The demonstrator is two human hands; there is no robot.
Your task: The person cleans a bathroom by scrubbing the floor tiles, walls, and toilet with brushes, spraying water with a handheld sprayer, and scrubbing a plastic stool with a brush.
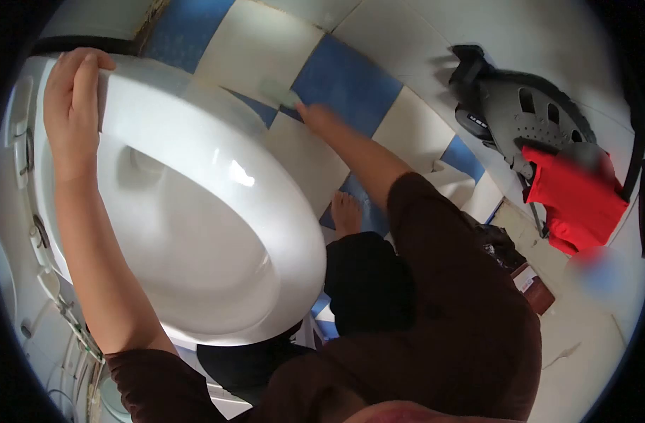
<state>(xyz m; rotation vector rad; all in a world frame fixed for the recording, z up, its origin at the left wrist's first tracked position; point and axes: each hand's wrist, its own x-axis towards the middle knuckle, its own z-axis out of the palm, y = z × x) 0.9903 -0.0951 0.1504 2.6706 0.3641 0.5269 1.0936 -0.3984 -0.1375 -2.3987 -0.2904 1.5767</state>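
Head view: I monitor two bare hands at a white basin [290, 211] from my remote position. The basin fills the left half of the view, its broad, glossy rim surrounding a deep hollow; a light reflection sits on the rim.

Left hand [74, 106]: positioned at the upper left end of the basin, in contact with the rim. Its fingers are bent over the edge. I cannot tell whether they grip firmly or merely rest.

Right hand [315, 118]: located outside the basin, beyond the rim's outer edge, above the blue and white tiled floor [347, 81]. Motion blur covers this hand. A pale object [274, 93], equally blurred, lies just beside the fingertips; I cannot tell whether the fingers grasp it or are released.

Surroundings: I note a bare foot [347, 213] on the tiles, below the right forearm. Against the wall at the right are a grey perforated item [534, 116] and, overlapping its lower part, a red cloth [576, 201]. A dark red box [535, 290] is located nearer the wearer, beside the brown right sleeve [442, 225].
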